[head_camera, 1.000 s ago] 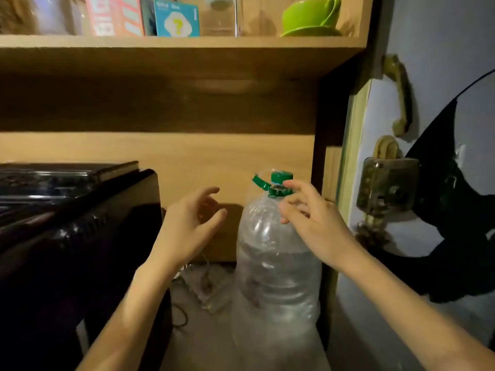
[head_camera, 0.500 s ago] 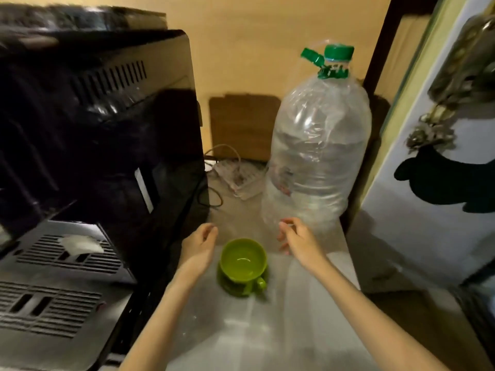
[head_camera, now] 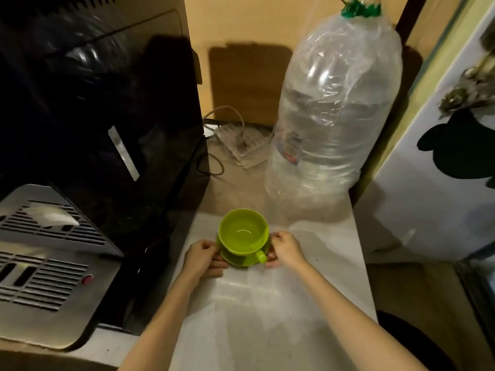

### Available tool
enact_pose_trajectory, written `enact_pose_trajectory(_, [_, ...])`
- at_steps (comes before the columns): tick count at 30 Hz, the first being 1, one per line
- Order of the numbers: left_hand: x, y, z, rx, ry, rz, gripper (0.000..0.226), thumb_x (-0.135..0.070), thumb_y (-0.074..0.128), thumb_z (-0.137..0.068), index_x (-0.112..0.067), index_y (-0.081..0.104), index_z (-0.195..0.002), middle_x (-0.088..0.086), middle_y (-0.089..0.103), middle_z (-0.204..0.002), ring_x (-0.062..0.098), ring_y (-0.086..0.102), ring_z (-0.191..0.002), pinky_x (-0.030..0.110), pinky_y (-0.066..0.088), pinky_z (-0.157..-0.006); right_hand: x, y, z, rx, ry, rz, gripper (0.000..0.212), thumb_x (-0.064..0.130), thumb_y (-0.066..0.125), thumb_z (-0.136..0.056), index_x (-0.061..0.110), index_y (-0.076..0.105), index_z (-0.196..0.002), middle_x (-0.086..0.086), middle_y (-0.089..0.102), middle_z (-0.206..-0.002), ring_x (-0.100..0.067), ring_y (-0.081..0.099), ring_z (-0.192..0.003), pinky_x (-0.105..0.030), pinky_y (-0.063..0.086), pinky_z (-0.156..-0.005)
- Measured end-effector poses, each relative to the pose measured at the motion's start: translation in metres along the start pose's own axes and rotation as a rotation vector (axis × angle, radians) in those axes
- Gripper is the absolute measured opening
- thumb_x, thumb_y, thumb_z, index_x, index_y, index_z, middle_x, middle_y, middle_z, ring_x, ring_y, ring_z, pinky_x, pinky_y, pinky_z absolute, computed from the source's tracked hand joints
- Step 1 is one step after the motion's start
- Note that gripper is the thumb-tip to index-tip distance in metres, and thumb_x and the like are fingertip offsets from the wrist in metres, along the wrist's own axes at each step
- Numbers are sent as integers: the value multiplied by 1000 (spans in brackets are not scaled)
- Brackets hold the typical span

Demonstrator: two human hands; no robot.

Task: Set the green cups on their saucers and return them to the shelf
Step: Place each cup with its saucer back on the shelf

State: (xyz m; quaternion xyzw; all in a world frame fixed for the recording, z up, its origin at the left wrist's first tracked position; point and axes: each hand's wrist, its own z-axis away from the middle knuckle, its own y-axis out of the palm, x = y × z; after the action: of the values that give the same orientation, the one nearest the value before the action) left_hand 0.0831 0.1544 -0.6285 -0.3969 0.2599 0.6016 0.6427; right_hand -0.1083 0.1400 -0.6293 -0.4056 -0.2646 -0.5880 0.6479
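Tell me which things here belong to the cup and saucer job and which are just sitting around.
Part of the job:
- round green plastic cup
- green saucer beneath it
- left hand and right hand, gripping the saucer's edges

Just lying about:
- large clear plastic water bottle with green cap
- black coffee machine
- white power strip

- The left hand [head_camera: 201, 255] is curled, fingers closed on something at its right.
- The right hand [head_camera: 286, 249] mirrors it, forearms converging forward.
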Motion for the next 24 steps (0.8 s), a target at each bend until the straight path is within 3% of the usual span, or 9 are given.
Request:
enact_pose_trajectory(2, [-1, 3, -2, 1, -2, -9, 8, -13, 50, -88, -9, 54, -81, 16, 67, -67, 15, 67, -46, 26, 53, -40, 0, 1, -3, 16, -3, 30, 10, 4, 41, -92, 9, 49, -98, -8, 54, -68, -14, 58, -38, -27, 50, -31])
enact_pose_trajectory(5, [-3, 5, -6, -10, -3, -40, 8, -2, 53, -82, -9, 54, -78, 19, 67, -66, 15, 66, -44, 24, 53, -41, -1, 1, -8, 43, -3, 60, 13, -3, 45, -87, 8, 48, -94, -8, 56, -65, -11, 57, -33, -29, 52, -34])
enact_pose_trajectory(11, [-4, 3, -7, -3, 9, -46, 7, 2, 57, -80, -5, 57, -81, 27, 67, -74, 22, 66, -48, 26, 56, -46, 1, -4, -11, 73, -18, 90, 22, -6, 45, -87, 14, 47, -79, -9, 58, -67, -23, 59, -47, -33, 56, -42])
enact_pose_trajectory(14, [-8, 3, -3, 13, 21, -38, 7, 3, 59, -80, -2, 56, -83, 21, 66, -67, 19, 65, -42, 25, 54, -42, 0, -6, -10, 67, -21, 81, 17, -7, 44, -86, 9, 49, -89, -10, 59, -66, -22, 60, -43, -38, 58, -50])
enact_pose_trajectory(21, [-50, 6, 21, 114, 57, 17, 12, 3, 60, -80, -3, 51, -85, 6, 64, -40, 13, 62, -36, 23, 52, -38, 32, -29, 15, 67, -91, -23, 24, -9, 46, -83, 6, 48, -101, -13, 58, -60, -12, 58, -30, -27, 55, -38])
enact_pose_trajectory(24, [-78, 7, 42, 155, 114, 54, 12, 6, 59, -80, -1, 51, -86, 8, 62, -38, 13, 60, -32, 24, 52, -38, 55, -46, 35, 65, -148, -87, 21, -10, 49, -84, 3, 48, -102, -4, 59, -39, -11, 56, -27, -25, 53, -35])
